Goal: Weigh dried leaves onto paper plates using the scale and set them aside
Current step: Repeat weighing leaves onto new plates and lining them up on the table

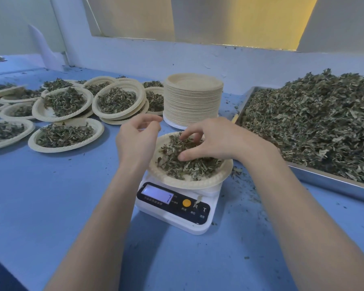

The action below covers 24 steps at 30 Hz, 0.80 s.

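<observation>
A white digital scale (177,208) with a lit display sits on the blue table. On it rests a paper plate (208,179) holding a heap of dried leaves (183,162). My right hand (212,141) is over the plate, its fingers spread and touching the leaves. My left hand (138,137) hovers at the plate's left rim, fingers curled and apart, holding nothing that I can see.
A tall stack of empty paper plates (192,99) stands behind the scale. Several filled plates (65,135) crowd the left of the table. A metal tray (332,181) heaped with dried leaves (315,122) fills the right. A white wall runs behind.
</observation>
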{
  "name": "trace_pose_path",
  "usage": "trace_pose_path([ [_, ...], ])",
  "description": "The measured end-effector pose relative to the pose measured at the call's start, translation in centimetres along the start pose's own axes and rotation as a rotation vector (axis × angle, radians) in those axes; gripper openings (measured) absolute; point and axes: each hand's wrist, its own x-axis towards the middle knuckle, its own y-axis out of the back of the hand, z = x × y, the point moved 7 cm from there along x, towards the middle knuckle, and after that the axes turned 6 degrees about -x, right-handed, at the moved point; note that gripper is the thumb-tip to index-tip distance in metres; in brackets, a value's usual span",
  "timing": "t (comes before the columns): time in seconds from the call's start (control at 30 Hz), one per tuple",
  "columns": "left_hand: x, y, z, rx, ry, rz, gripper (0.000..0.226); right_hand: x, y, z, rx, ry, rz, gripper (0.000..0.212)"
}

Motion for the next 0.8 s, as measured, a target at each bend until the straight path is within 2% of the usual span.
trace_pose_path([
  [0.13,0.3,0.2,-0.2,0.003,0.009,0.006,0.021,-0.2,1.1,0.9,0.073,-0.024,0.076,0.051],
  [0.23,0.6,0.3,-1.1,0.021,0.063,-0.022,0.019,-0.9,2.2,2.7,0.073,-0.095,0.117,0.071],
  [0.33,0.8,0.0,-2.1,0.082,0.131,-0.077,0.018,-1.9,1.0,4.7,0.036,-0.147,-0.157,0.122],
  [0.4,0.9,-0.5,-2.7,0.145,0.179,-0.127,0.019,-2.6,-0.4,5.2,0.06,-0.15,-0.359,0.144],
  [0.43,0.8,-0.8,-2.9,0.16,0.206,-0.156,0.018,-2.7,-0.8,5.3,0.09,-0.141,-0.406,0.15],
  [0.57,0.3,-2.2,-3.2,0.105,0.278,-0.254,0.011,-2.1,-1.9,4.6,0.134,-0.042,-0.413,0.152],
  [0.67,0.5,-1.9,-2.9,0.068,0.287,-0.224,0.011,-1.5,-2.0,4.5,0.156,-0.012,-0.351,0.151],
  [0.8,2.1,0.2,-2.2,0.047,0.295,-0.161,0.032,-0.2,-1.5,2.9,0.179,0.082,-0.267,0.151],
])
